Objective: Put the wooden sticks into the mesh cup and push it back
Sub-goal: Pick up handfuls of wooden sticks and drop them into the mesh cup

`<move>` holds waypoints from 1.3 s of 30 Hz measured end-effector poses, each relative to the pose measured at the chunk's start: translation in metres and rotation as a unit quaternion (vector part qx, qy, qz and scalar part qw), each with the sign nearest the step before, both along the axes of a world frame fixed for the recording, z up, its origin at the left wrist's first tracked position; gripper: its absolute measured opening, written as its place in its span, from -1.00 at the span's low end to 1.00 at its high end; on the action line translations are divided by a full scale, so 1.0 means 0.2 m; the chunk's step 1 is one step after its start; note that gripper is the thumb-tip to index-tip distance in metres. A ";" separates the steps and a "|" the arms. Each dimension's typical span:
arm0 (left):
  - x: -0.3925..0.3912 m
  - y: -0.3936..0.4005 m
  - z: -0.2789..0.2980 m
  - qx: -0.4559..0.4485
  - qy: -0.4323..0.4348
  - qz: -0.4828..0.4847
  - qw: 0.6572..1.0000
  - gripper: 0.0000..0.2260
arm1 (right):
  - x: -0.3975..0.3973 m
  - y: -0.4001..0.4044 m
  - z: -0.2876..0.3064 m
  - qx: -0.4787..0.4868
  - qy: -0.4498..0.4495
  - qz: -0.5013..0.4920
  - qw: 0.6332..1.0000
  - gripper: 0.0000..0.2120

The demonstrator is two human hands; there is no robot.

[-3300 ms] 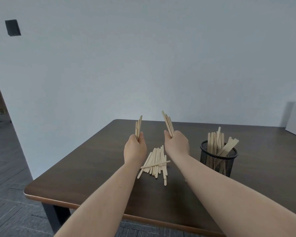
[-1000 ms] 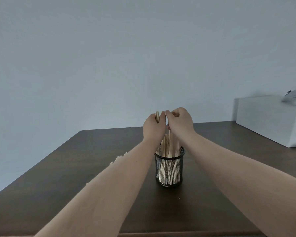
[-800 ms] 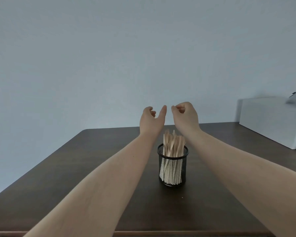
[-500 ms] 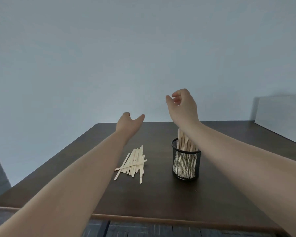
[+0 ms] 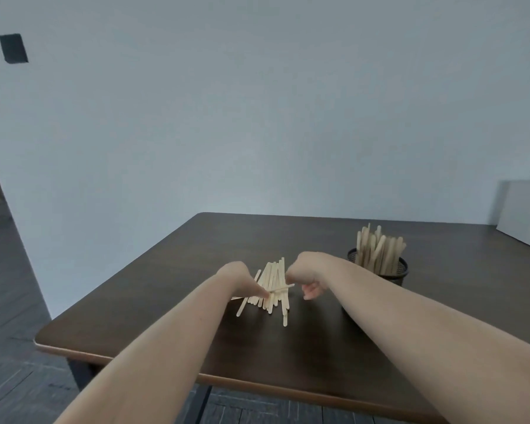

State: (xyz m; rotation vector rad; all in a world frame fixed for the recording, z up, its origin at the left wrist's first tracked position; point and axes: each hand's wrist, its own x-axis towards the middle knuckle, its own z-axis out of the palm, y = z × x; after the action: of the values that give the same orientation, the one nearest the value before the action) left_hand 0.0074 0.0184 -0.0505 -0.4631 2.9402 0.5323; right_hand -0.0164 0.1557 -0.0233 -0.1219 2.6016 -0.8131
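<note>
A loose pile of wooden sticks lies on the dark table, with one stick lying crosswise on top. My left hand is down on the pile's left side, fingertips pinched on the sticks. My right hand hovers at the pile's right edge, fingers curled downward with nothing seen in them. The black mesh cup stands to the right, behind my right forearm, which hides its lower left part. Several sticks stand upright in it.
A white box sits at the table's far right, against the wall. The table's left and near edges drop to a dark plank floor. A small dark plate hangs on the wall at upper left.
Both hands let go of their sticks into the cup, then swung left and came down onto the loose pile. My view turned left with them.
</note>
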 end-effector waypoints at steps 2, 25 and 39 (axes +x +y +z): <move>-0.02 0.00 -0.01 -0.002 0.007 -0.003 1.000 -0.62 | 0.00 -0.01 -0.03 0.013 -0.013 0.012 1.000 -0.67; -0.14 0.02 -0.06 -0.022 0.030 0.028 0.999 -0.68 | 0.04 -0.14 -0.01 0.206 0.076 0.142 0.965 -0.57; -0.16 0.03 0.02 -0.104 -0.038 -0.013 0.994 -0.83 | -0.15 -0.20 -0.09 0.213 0.064 0.077 0.972 -0.69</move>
State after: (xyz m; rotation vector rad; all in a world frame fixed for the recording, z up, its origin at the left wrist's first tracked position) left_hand -0.0255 0.0247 -0.0455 -0.4544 2.9355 0.2001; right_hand -0.0460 0.1155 -0.0423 -0.2549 2.7796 -0.1881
